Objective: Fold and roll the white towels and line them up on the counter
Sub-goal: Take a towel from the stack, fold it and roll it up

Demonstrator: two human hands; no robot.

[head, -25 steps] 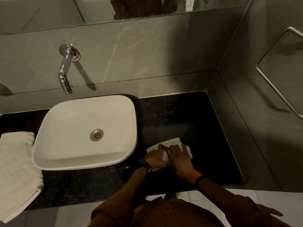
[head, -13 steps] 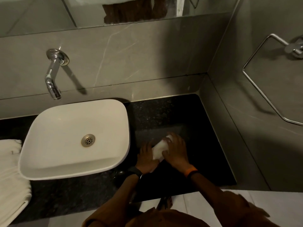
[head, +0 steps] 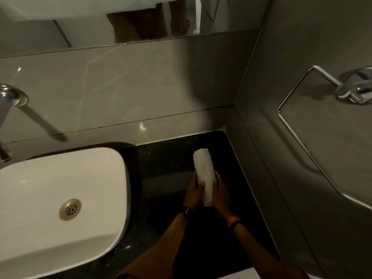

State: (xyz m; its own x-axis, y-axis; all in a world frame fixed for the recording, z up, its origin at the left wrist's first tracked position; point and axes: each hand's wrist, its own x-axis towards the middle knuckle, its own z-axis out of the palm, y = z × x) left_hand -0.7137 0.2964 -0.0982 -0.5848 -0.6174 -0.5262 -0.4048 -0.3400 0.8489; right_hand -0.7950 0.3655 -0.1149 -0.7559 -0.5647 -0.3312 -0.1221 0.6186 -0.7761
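A rolled white towel (head: 203, 170) lies lengthwise on the black counter (head: 165, 164), its far end pointing toward the back wall. My left hand (head: 193, 193) clasps the roll's left side near its close end, thumb on top. On the other side my right hand (head: 221, 193) presses against the same part of the roll. Both hands hold the towel between them. The roll's near end shows just below my fingers.
A white basin (head: 60, 202) fills the counter's left part, with a chrome tap (head: 8, 109) on the wall above it. A grey wall closes the counter's right side and carries a chrome towel ring (head: 302, 121). A mirror (head: 100, 19) hangs above.
The towel went from a flat fold under my palms to a tight roll, turned lengthwise and moved farther back on the counter. The view shifted right, so the towel stack at left is out of sight.
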